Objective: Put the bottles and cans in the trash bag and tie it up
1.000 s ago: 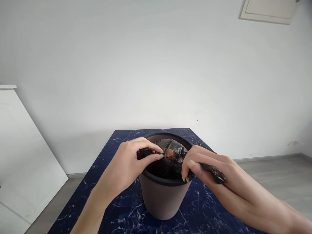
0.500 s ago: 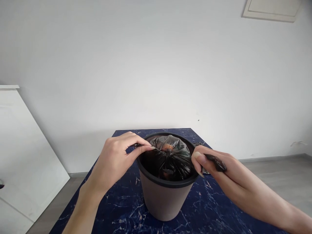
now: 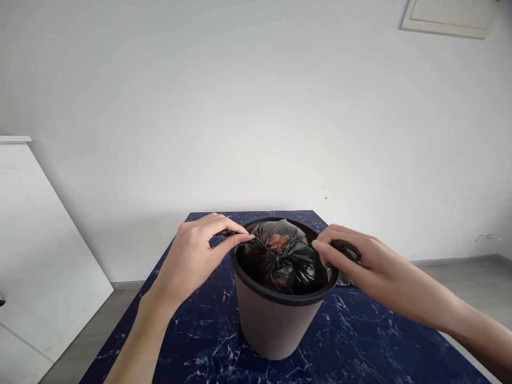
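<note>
A full black trash bag (image 3: 294,269) sits inside a grey trash can (image 3: 278,328) with a dark rim. Its neck is drawn together in a tight twist or knot at the middle, and orange-brown contents show through the thin plastic. At the can's left rim, my left hand (image 3: 200,248) pinches one end of the bag between thumb and fingers. Over the right rim, my right hand (image 3: 356,256) grips the other end, with a black loop of plastic sticking up behind the thumb. Both ends are stretched outward from the centre.
The can stands on a table (image 3: 200,341) with a dark blue marbled top. Behind the can on the right lies some crumpled dark plastic (image 3: 346,278), partly hidden by my right hand. A white cabinet (image 3: 44,256) is at the left, and a pale wall (image 3: 256,117) rises behind the table.
The can and bag have shifted slightly right. My right hand has turned and changed its grip on the bag end; my left hand keeps its pinch. The central twist looks tighter.
</note>
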`<act>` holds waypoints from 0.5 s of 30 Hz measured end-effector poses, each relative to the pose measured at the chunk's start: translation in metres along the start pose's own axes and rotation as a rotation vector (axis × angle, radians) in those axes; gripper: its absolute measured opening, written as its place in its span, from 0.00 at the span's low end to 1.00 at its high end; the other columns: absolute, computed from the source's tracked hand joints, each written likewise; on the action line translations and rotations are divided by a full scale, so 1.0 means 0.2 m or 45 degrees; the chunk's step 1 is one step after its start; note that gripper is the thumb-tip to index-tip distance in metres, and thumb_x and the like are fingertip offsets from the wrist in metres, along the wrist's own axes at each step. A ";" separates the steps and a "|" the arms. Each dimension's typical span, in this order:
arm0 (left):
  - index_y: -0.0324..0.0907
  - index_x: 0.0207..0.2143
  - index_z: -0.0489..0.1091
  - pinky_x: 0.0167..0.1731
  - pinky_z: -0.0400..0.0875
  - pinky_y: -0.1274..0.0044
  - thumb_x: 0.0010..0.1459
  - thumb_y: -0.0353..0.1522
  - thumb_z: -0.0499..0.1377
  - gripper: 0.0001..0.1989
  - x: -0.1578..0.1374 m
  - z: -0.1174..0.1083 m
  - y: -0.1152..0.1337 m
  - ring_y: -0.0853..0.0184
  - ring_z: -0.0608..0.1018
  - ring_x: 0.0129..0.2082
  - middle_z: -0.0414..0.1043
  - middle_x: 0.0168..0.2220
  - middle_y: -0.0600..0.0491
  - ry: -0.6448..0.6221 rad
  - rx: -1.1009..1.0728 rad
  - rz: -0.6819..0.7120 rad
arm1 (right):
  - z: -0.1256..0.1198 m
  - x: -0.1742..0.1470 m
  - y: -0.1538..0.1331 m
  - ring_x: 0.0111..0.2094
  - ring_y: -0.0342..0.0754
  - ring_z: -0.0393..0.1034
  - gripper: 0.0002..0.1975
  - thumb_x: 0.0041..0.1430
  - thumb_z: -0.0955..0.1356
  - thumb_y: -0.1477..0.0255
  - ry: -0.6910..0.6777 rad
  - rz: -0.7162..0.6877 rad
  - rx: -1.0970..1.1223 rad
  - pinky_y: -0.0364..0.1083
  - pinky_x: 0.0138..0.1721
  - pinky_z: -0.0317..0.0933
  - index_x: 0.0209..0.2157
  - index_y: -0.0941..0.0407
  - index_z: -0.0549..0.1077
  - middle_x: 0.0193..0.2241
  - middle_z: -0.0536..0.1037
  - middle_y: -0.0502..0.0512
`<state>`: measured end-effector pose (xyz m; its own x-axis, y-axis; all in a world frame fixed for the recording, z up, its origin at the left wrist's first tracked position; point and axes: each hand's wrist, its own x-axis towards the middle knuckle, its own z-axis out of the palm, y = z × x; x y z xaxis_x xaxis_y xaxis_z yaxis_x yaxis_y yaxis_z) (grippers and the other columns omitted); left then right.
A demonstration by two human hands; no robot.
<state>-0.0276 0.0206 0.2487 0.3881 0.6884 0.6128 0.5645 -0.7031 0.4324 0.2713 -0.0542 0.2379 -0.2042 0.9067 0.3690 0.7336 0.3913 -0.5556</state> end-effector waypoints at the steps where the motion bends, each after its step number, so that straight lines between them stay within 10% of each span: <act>1: 0.53 0.39 0.84 0.45 0.79 0.74 0.70 0.44 0.66 0.09 0.00 0.00 0.01 0.62 0.85 0.42 0.86 0.41 0.56 -0.007 -0.005 0.010 | 0.00 0.01 -0.02 0.36 0.50 0.73 0.20 0.78 0.62 0.50 0.004 -0.031 -0.050 0.49 0.36 0.66 0.40 0.50 0.74 0.40 0.78 0.54; 6: 0.52 0.39 0.84 0.46 0.81 0.71 0.70 0.44 0.66 0.10 -0.01 -0.02 0.01 0.60 0.85 0.43 0.86 0.41 0.55 -0.042 -0.006 0.023 | 0.04 0.08 -0.09 0.46 0.53 0.77 0.15 0.74 0.69 0.62 -0.073 -0.319 -0.299 0.50 0.40 0.72 0.59 0.45 0.74 0.56 0.75 0.58; 15: 0.54 0.46 0.82 0.53 0.80 0.66 0.70 0.49 0.64 0.13 -0.04 -0.04 -0.01 0.56 0.83 0.53 0.83 0.51 0.53 -0.109 -0.014 -0.008 | 0.10 0.19 -0.15 0.41 0.54 0.75 0.04 0.76 0.67 0.74 -0.163 -0.519 -0.594 0.55 0.43 0.69 0.44 0.54 0.73 0.44 0.79 0.57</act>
<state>-0.0379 0.0155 0.2489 0.4460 0.7050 0.5513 0.5591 -0.7005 0.4434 0.2288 -0.0283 0.2536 -0.5818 0.7220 0.3744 0.7800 0.6258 0.0052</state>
